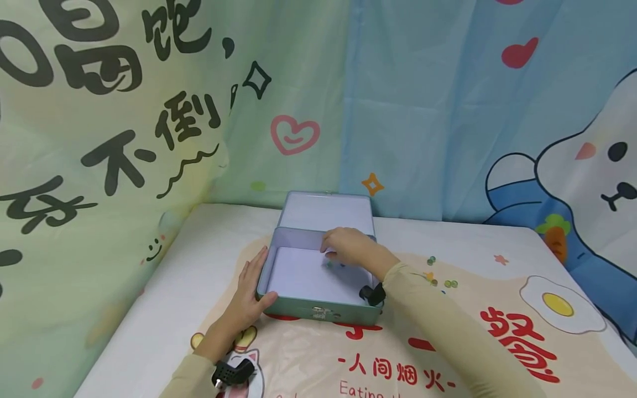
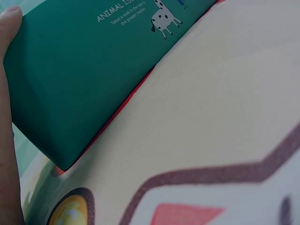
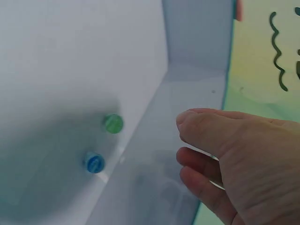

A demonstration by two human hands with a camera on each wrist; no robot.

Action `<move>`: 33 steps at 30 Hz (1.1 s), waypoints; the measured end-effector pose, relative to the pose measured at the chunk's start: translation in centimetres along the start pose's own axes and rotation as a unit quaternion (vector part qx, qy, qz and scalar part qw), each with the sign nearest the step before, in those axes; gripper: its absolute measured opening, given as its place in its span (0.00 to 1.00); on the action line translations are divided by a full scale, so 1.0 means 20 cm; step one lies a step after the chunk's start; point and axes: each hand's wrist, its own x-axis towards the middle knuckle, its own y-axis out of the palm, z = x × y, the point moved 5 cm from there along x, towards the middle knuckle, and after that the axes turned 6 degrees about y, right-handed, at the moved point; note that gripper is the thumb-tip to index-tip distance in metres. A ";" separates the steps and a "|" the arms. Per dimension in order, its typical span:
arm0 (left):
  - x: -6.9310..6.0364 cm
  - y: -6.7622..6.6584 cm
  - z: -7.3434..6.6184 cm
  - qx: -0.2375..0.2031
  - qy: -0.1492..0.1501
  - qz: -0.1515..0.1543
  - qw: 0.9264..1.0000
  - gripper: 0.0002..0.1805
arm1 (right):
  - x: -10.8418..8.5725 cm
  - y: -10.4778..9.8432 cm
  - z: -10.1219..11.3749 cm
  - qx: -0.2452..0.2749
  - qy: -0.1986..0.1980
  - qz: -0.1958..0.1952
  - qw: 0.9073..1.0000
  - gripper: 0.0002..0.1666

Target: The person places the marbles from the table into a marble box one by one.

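A shallow green tin box (image 1: 298, 307) with a pale inside stands on the table, its lid (image 1: 325, 209) tipped back behind it. My left hand (image 1: 250, 282) rests along the box's left side, fingers straight, with the thumb at the front left corner. Over the back right of the box is my right hand (image 1: 350, 246), its fingers loosely bent and nothing visible between them. On the floor of the box, in the right wrist view, lie a small round green piece (image 3: 113, 123) and a small blue piece (image 3: 95, 163), apart from the fingertips.
Small green pieces (image 1: 450, 284) are scattered on the table to the right of the box. A printed cloth (image 1: 388, 354) covers the table. Behind it hangs a backdrop (image 1: 408, 121) with cartoon figures and lettering.
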 end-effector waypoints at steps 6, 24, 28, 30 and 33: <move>0.00 0.01 0.02 0.001 -0.002 -0.002 1.000 0.51 | -0.05 -0.05 -0.02 -0.004 0.003 -0.029 1.000 0.11; 0.01 0.01 0.02 0.005 -0.004 0.001 1.000 0.50 | -0.27 -0.11 -0.06 0.039 0.031 -0.095 0.994 0.12; 0.00 0.01 0.02 0.002 -0.001 -0.001 1.000 0.50 | -0.35 -0.14 -0.10 0.049 0.056 -0.107 0.992 0.14; 0.00 0.01 0.02 0.001 0.000 -0.002 1.000 0.50 | -0.39 -0.15 -0.11 0.059 0.062 -0.119 0.989 0.14; 0.00 0.00 0.01 -0.001 0.000 -0.001 1.000 0.50 | -0.44 -0.16 -0.14 0.079 0.079 -0.138 0.984 0.15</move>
